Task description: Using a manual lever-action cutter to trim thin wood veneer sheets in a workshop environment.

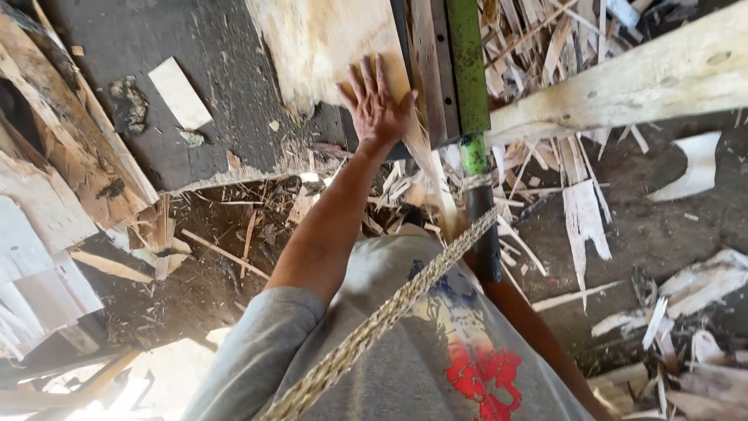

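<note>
My left hand (pixel 376 101) lies flat, palm down and fingers spread, on the near edge of a thin pale veneer sheet (pixel 319 39). The sheet rests on a dark flat machine bed (pixel 218 70), and its near edge is ragged and torn. Just right of the hand a green bar (pixel 466 62) runs toward me, turning black (pixel 483 234) and then reddish-brown lower down. My right hand does not show. A braided straw-coloured rope (pixel 389 308) crosses my grey shirt diagonally.
A pale wooden beam (pixel 623 82) slants across the upper right. Splintered veneer strips and scraps (pixel 580 210) litter the dirt floor ahead and to the right. Stacked veneer pieces (pixel 47 203) lie at the left, and a small pale offcut (pixel 179 92) sits on the bed.
</note>
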